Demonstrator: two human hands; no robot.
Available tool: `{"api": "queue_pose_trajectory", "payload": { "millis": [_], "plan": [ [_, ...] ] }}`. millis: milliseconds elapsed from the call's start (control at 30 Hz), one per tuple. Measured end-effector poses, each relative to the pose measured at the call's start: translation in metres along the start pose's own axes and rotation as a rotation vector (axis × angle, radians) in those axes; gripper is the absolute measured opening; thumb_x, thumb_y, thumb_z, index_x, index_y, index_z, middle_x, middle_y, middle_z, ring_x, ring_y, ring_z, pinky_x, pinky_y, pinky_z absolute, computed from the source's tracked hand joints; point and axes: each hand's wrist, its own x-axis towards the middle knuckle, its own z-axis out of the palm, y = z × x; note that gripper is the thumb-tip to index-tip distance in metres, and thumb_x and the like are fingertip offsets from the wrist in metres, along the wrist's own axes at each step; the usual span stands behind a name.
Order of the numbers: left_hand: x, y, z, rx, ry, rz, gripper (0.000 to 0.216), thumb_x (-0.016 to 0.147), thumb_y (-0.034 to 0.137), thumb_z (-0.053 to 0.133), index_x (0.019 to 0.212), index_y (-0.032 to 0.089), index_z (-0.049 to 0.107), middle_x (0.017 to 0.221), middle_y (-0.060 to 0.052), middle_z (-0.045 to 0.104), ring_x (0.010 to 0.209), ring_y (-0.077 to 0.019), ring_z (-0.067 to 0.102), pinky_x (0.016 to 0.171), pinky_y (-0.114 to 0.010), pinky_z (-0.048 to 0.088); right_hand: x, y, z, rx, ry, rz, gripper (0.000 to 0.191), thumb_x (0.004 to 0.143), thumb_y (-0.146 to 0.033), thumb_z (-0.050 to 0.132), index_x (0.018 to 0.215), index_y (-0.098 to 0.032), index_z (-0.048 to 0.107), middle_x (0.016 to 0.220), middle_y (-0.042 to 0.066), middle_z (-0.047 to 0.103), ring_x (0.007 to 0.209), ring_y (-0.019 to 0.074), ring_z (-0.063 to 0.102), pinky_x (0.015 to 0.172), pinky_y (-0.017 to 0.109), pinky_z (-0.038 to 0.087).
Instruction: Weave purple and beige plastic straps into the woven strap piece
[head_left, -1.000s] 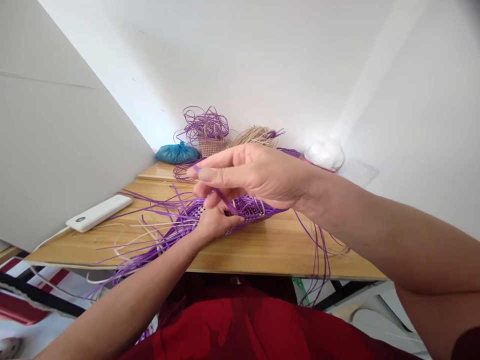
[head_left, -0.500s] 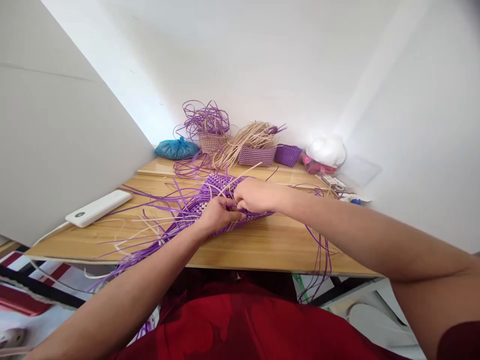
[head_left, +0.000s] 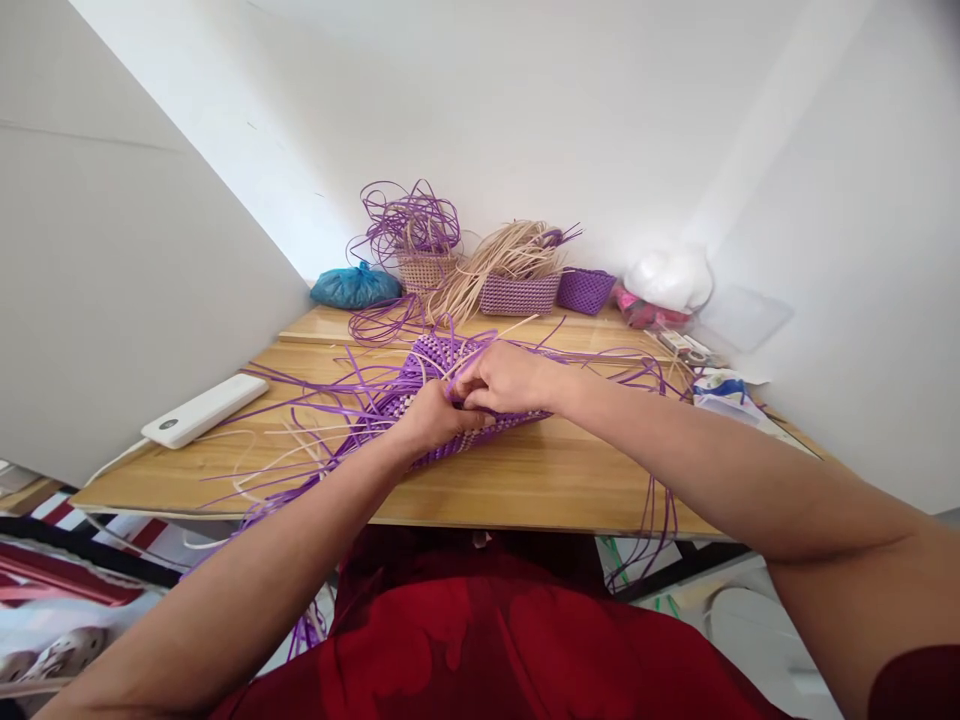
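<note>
A half-woven purple and cream mat (head_left: 431, 362) lies on the wooden table (head_left: 525, 485), with long loose purple strips (head_left: 300, 400) trailing to the left and over the front edge. My left hand (head_left: 429, 420) presses down on the mat's near edge, fingers closed on the weave. My right hand (head_left: 501, 378) sits just beside it on top of the mat, its fingers pinched on a purple strip at the weave.
A white power bank (head_left: 201, 410) with a cable lies at the table's left. Along the back wall stand a blue bag (head_left: 354, 287), a tan basket (head_left: 424, 268) with purple coils, two purple baskets (head_left: 547, 292), cream strips and a white bag (head_left: 670, 278). Small items (head_left: 720, 385) lie at right.
My right hand, raised near the camera with a strip a second ago, has come down onto the mat beside my left hand. The view has tilted slightly.
</note>
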Motion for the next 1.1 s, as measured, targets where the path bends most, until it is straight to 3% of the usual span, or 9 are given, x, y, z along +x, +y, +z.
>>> {"api": "queue_pose_trajectory", "payload": {
  "millis": [167,267,400,567,867,967,1100],
  "plan": [
    [-0.001,0.005,0.0,-0.166,-0.042,-0.024,0.034,0.058,0.026,0.086,0.088,0.014,0.074,0.088,-0.003,0.075,0.085,-0.0213,0.068,0.082,-0.032,0.052,-0.001,0.003,0.008,0.001,0.102,-0.002,0.015,0.083,-0.011,0.061,0.084,-0.016,0.075,0.086,0.001,0.073,0.076,0.0137,0.059,0.069,0.026,0.039],
    [-0.002,0.008,-0.002,-0.2,-0.082,-0.076,0.03,0.056,0.028,0.087,0.079,0.013,0.073,0.078,-0.002,0.073,0.078,-0.0193,0.065,0.08,-0.032,0.05,-0.001,0.006,0.01,0.076,0.116,0.014,0.013,0.081,-0.011,0.064,0.083,-0.016,0.075,0.085,0.0,0.073,0.077,0.013,0.06,0.07,0.025,0.04],
    [-0.004,0.01,-0.004,-0.221,-0.058,-0.138,0.031,0.061,0.036,0.083,0.077,0.012,0.072,0.074,-0.002,0.07,0.073,-0.018,0.063,0.077,-0.032,0.048,-0.002,0.014,0.014,0.153,0.119,0.026,0.014,0.079,-0.009,0.062,0.079,-0.016,0.074,0.078,-0.001,0.071,0.072,0.0119,0.058,0.067,0.025,0.039],
    [-0.005,0.007,-0.005,-0.172,-0.084,-0.075,0.041,0.066,0.049,0.081,0.082,0.012,0.073,0.078,-0.004,0.071,0.076,-0.0178,0.062,0.075,-0.03,0.047,-0.004,0.021,0.016,0.256,0.127,0.006,0.02,0.079,-0.01,0.058,0.082,-0.019,0.075,0.077,-0.003,0.07,0.071,0.0111,0.058,0.067,0.024,0.039],
    [-0.002,0.0,-0.005,-0.113,-0.093,-0.02,0.038,0.074,0.05,0.077,0.081,0.012,0.075,0.084,-0.007,0.074,0.083,-0.0195,0.066,0.079,-0.029,0.05,-0.001,0.017,0.01,0.452,-0.032,0.124,0.014,0.084,-0.016,0.056,0.086,-0.018,0.07,0.064,-0.002,0.065,0.053,0.0091,0.057,0.053,0.021,0.039],
    [-0.002,0.0,-0.006,-0.131,-0.074,-0.04,0.036,0.075,0.047,0.075,0.071,0.012,0.072,0.076,-0.007,0.072,0.075,-0.0175,0.063,0.076,-0.03,0.048,0.002,0.014,0.012,0.399,0.014,0.118,0.013,0.087,-0.019,0.057,0.081,-0.017,0.068,0.065,-0.001,0.066,0.053,0.0087,0.056,0.054,0.022,0.038],
    [-0.004,0.002,-0.008,-0.134,-0.111,0.008,0.033,0.078,0.044,0.072,0.067,0.013,0.071,0.071,-0.005,0.069,0.073,-0.0161,0.061,0.077,-0.029,0.047,-0.005,0.01,0.011,0.43,0.185,0.17,0.014,0.093,-0.023,0.054,0.098,-0.018,0.065,0.07,-0.001,0.068,0.054,0.009,0.056,0.057,0.023,0.039]
  ]
}}
